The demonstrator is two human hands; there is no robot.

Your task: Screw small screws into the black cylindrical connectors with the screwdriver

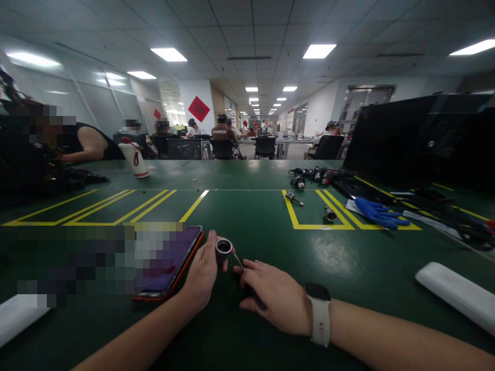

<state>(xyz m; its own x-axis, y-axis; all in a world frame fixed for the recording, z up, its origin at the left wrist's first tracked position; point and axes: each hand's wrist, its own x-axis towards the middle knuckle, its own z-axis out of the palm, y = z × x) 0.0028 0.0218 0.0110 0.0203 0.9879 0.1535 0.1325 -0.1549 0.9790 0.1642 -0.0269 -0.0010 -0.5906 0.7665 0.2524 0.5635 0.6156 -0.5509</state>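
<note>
My left hand (207, 270) is closed around a small round metal sleeve (224, 249), its open, dark-centred end tilted up toward me. In my right hand (270, 291) is a slim screwdriver (239, 260) with a thin metal shaft and a dark handle, partly hidden under the palm. The shaft points up and left, and its tip is at the sleeve's right side; whether it touches cannot be made out. Just left of my left hand lies a tablet-like device (176, 257) in an orange-edged case, partly pixelated.
Beyond my hands, a metal connector (294, 199) and another metal sleeve (330, 213) lie inside yellow tape. Further right are a blue glove (381, 212) and a black monitor (417, 136). A white cup (133, 158) stands back left. A person (91, 141) leans over the table's left side.
</note>
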